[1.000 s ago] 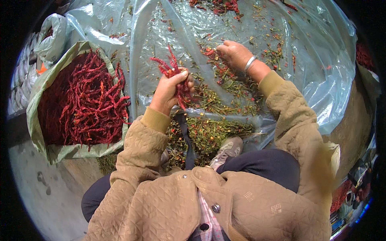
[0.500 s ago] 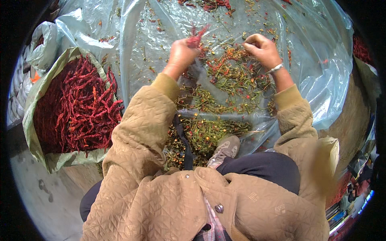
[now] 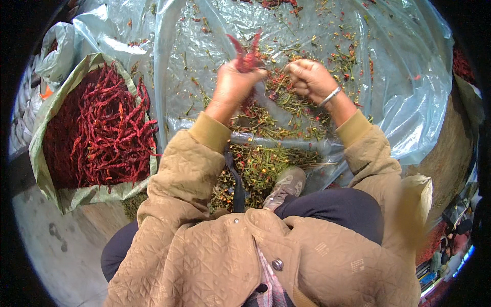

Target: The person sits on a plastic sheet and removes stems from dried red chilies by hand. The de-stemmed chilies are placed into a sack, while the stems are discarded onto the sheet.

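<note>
My left hand is closed around a few dried red chilies, whose wrinkled tips stick up past the fingers. To its right, my right hand is closed in a pinch, a bracelet at its wrist. Whatever sits between those fingertips is too small to make out. Below both hands, green chili stems with yellow and red bits lie scattered on a clear bluish plastic sheet. A thicker heap of stems lies nearer to me.
At my left stands an open pale green sack full of dried red chilies. A whitish bag is behind it. My shoe rests beside the stem heap, near a dark strap. More red chilies show at the far right.
My right hand has moved left, closer to my left hand. My left hand has shifted slightly down, and the chilies in it now spread apart at the tips.
</note>
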